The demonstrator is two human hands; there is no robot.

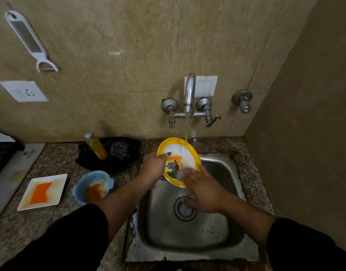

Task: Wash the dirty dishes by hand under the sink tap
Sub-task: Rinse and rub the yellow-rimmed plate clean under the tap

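Plate under running tap, over sink.
Tilted, gripped at left rim by left hand; right hand flat, fingers straight on wet face. Dirty bowl, tray on counter, left of sink.

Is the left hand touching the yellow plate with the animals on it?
Touching. The head view shows the left hand gripping the yellow plate at its left rim, with the thumb lying over the edge.
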